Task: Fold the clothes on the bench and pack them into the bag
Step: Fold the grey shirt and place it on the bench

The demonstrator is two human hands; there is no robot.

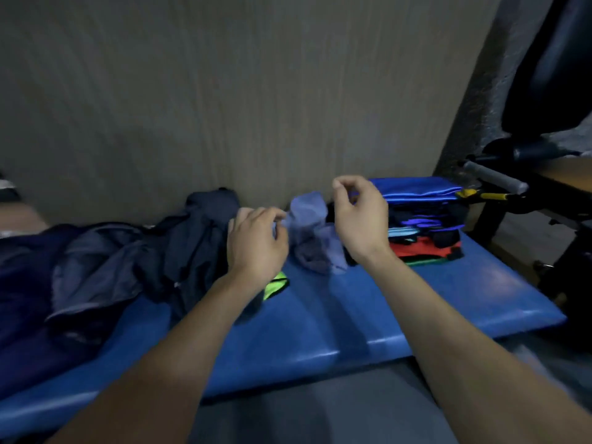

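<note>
Lilac garment (pixel 312 232) pinched by left hand (pixel 256 241); right hand (pixel 360 216) curled, empty (blurred); bench (pixel 352 315) cropped.

A heap of clothes (pixel 134 261) is spread over the left of the bench (pixel 368 315), against the wall (pixel 224 91). A crumpled garment (pixel 312 232) is set mid-bench, between both hands. A folded stack (pixel 426 225) is placed at the right end.
</note>
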